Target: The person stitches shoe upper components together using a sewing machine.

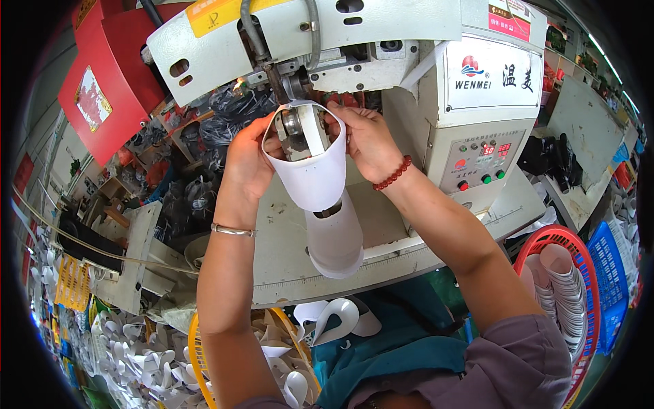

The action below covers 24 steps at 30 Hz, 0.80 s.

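Observation:
A white curved shoe-upper piece forms a loop around the machine's metal post, right below the machine's pressing head. My left hand is closed on the loop's left edge, its fingertips curled inside. On the right rim, my right hand pinches the same piece between thumb and fingers. The far edge of the loop touches or nearly touches the head. Below it hangs another white curved shape around the lower post; whether the two are joined, I cannot tell.
A control box with lit digits and coloured buttons stands right of the post. White pieces lie on my lap. A yellow basket holds loose pieces; a red basket at right holds stacked ones. A red panel rises at far left.

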Available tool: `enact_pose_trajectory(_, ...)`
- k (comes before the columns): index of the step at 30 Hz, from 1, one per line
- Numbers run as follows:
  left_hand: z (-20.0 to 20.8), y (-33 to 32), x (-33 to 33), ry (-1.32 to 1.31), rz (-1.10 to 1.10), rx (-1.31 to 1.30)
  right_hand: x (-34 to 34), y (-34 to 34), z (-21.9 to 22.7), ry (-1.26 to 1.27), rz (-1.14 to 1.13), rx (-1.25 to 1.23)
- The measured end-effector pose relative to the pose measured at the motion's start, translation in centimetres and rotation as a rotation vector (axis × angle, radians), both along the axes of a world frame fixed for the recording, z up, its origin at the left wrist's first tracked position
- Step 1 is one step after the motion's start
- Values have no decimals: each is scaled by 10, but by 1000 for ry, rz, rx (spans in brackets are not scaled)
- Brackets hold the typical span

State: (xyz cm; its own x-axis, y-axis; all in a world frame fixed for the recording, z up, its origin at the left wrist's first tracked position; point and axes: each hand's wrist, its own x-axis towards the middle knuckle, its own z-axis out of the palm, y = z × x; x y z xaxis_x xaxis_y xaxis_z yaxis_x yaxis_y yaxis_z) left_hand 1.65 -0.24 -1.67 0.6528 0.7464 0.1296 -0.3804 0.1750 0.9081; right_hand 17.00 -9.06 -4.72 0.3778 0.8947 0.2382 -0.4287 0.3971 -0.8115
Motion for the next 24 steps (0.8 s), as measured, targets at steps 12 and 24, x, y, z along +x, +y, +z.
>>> enact_pose_trajectory(12, -52, 3, -6, -31, -123, -146, -4, 3, -46, -228, -152, -219)
enact_pose_trajectory(24, -92, -21, -21, 107, 122, 238, -2, 13, -88, -697, -444, -83)
